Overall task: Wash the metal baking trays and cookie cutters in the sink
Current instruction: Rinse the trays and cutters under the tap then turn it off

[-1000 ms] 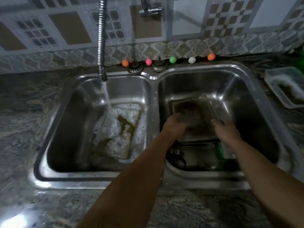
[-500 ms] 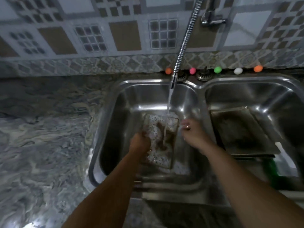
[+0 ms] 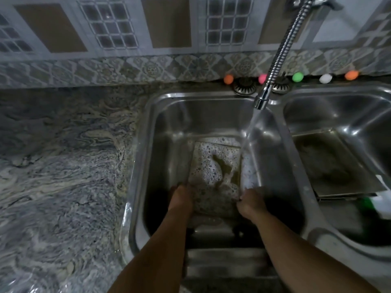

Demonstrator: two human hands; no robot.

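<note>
A soapy metal baking tray lies tilted in the left basin of the steel double sink, covered in foam. My left hand grips its near left corner and my right hand grips its near right corner. Water runs from the flexible tap down onto the tray's right side. A second, dark baking tray lies in the right basin. No cookie cutters can be made out.
Marbled stone counter stretches to the left of the sink. Coloured balls and two drain strainers sit on the back ledge under the tiled wall. A green and white object lies at the right basin's near edge.
My hands left the dark tray in the right basin and went to the soapy tray in the left basin. Both now hold its near corners; the view swung left.
</note>
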